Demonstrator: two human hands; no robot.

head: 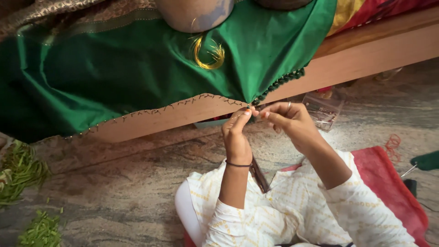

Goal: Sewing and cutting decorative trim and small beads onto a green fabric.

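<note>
A green cloth [137, 68] hangs over the edge of a wooden bench [366, 50], its lower hem stitched with small dark marks. At the cloth's lowest corner my left hand [236, 137] pinches the hem with its fingertips. My right hand [289, 122], with a ring on one finger, pinches close beside it at the same corner, where a row of small green tassels [280, 83] runs up the hem. A dark band circles my left wrist. A coil of golden thread [206, 54] lies on the cloth above.
A round metal pot [194, 14] weighs the cloth down on the bench. A clear plastic box [322, 110] sits on the stone floor under the bench. Green thread scraps [23, 171] lie at the left, a red mat [388, 183] and a green spool [425, 160] at the right.
</note>
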